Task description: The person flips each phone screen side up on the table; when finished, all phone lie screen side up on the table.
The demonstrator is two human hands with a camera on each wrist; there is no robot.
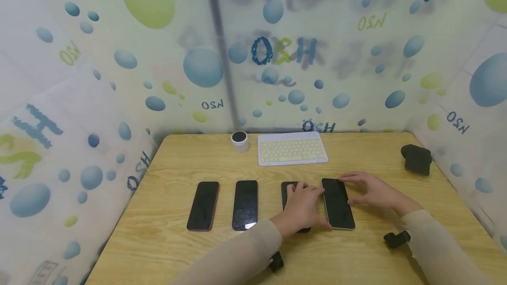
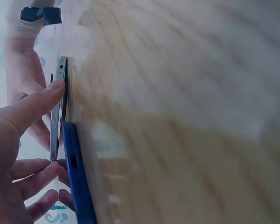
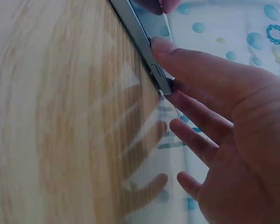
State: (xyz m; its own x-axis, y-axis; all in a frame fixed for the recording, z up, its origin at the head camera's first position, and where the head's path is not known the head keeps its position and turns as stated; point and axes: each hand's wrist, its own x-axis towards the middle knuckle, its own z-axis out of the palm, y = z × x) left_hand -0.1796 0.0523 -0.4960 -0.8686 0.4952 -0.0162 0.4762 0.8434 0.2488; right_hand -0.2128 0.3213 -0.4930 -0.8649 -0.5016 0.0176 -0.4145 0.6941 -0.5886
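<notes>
A dark-screened smartphone (image 1: 338, 203) with a pale edge is the rightmost in a row on the table. At its left side, my left hand (image 1: 303, 206) holds it, thumb by the near corner and a fingertip farther up the edge. My right hand (image 1: 374, 192) grips its right side, with the thumb (image 3: 165, 45) on the edge and a finger by the far corner. In the left wrist view the phone's side (image 2: 55, 126) shows close over the table. Beneath my left hand lies another phone (image 1: 284, 190), mostly covered; its blue edge (image 2: 77, 172) shows.
Two more phones, one red-edged (image 1: 203, 206) and one blue-edged (image 1: 245, 203), lie to the left. Behind stand a white keyboard (image 1: 293, 148) and a small white jar with a dark top (image 1: 240, 142). A black object (image 1: 416, 160) sits at the back right of the wooden table (image 1: 158, 241).
</notes>
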